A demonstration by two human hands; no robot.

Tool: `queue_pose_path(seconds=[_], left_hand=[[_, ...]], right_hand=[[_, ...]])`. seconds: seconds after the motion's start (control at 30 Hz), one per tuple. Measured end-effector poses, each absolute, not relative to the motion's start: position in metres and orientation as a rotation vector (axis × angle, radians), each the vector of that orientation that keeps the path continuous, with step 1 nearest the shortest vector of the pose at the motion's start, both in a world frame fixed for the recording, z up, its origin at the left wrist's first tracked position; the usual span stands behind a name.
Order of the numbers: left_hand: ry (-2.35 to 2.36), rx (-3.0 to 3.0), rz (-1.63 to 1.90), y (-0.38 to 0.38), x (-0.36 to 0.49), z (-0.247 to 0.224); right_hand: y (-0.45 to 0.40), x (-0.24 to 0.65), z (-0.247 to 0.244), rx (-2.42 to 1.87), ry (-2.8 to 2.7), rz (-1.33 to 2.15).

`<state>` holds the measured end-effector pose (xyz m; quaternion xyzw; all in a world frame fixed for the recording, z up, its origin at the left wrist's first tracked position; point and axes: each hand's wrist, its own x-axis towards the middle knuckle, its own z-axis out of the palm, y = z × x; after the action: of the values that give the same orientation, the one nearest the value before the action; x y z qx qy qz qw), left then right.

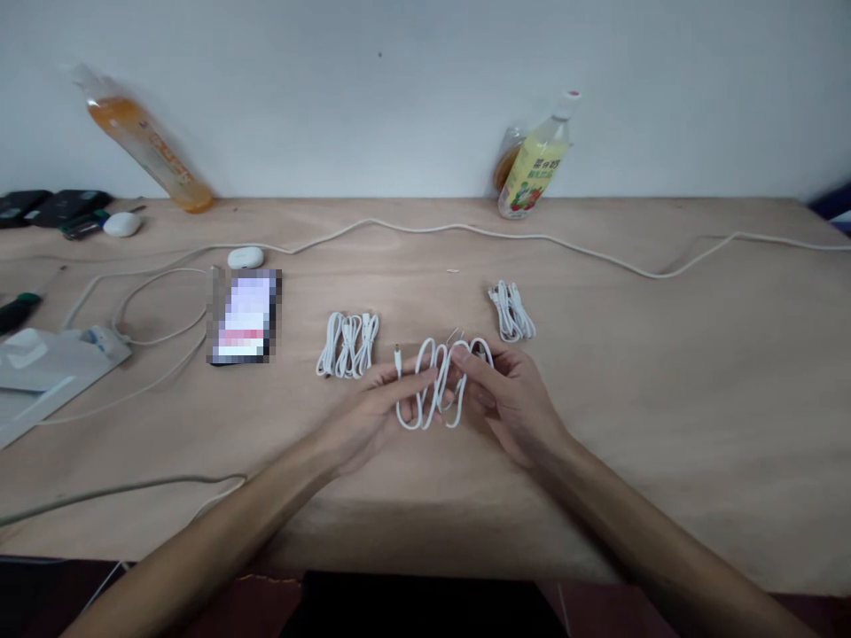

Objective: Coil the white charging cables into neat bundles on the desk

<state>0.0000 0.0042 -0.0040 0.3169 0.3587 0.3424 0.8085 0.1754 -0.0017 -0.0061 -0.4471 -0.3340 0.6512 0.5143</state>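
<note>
Between my two hands, just above the table, is a white charging cable (425, 416) in loose zigzag loops, one plug sticking up at its left end. My left hand (382, 403) is closed on the left loops, with the forefinger lying across them. My right hand (511, 390) pinches the right loops between thumb and fingers. Its lower fingers are partly hidden behind the cable. Some folded white cables (347, 344) lie on the table just beyond my left hand. Another folded white cable bundle (511, 312) rests beyond my right hand.
Left of the cables lie a phone (245, 317) with a blurred screen and a white earbud case (245, 258). A long white cord (458, 228) crosses the table. An orange drink bottle (150, 151) and a yellow drink bottle (537, 168) stand by the wall.
</note>
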Motion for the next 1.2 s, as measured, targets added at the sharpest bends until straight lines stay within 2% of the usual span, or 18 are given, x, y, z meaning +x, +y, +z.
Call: queue_pose_path(seconds=[0.27,0.7,1.2], left_hand=[[0.844,0.691,0.877,0.010,0.002,-0.002],[0.686,0.524,0.751,0.012,-0.002,0.005],[0.775,0.613,0.706,0.006,0.001,0.001]], right_hand=[[0.002,0.180,0.001,-0.967,-0.628,1.704],[0.002,0.179,-0.009,-1.163,-0.777,1.366],[-0.001,0.182,-0.004,-1.191,-0.935,1.324]])
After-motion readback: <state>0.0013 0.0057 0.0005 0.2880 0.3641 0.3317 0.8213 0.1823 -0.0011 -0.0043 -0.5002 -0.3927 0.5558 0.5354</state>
